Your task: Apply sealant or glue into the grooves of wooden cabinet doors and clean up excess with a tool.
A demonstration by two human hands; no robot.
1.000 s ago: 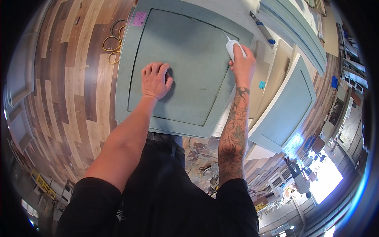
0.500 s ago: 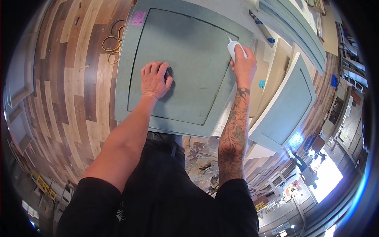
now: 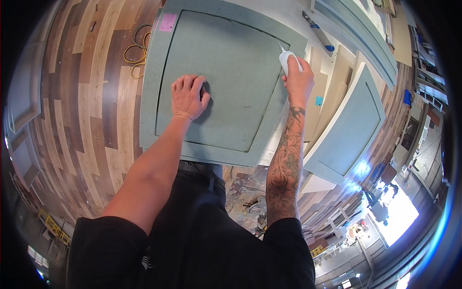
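Observation:
A grey-green cabinet door [image 3: 226, 82] with a recessed centre panel lies flat in front of me. My right hand [image 3: 299, 79] is wrapped round a white squeeze bottle [image 3: 287, 61] with a thin pointed nozzle. The nozzle tip is close to the groove at the panel's far right corner; I cannot tell whether it touches. On the left part of the panel rests my left hand [image 3: 190, 98], its fingers curled. Something dark shows between thumb and forefinger, either shadow or a small object. A pink label [image 3: 168, 22] is stuck on the door's far left corner.
A second grey-green door [image 3: 344, 127] leans at the right beside pale boards [image 3: 332, 77]. A handsaw-like tool [image 3: 318, 31] lies beyond the right corner. Long grey-green pieces [image 3: 356, 36] lie at the far right. A yellow hose [image 3: 135, 53] coils on the plank floor. A person [image 3: 378, 207] stands in the distance.
The bottle and my right hand have shifted slightly right and nearer to me along the corner. My left hand stays in place. The distant person has moved a little.

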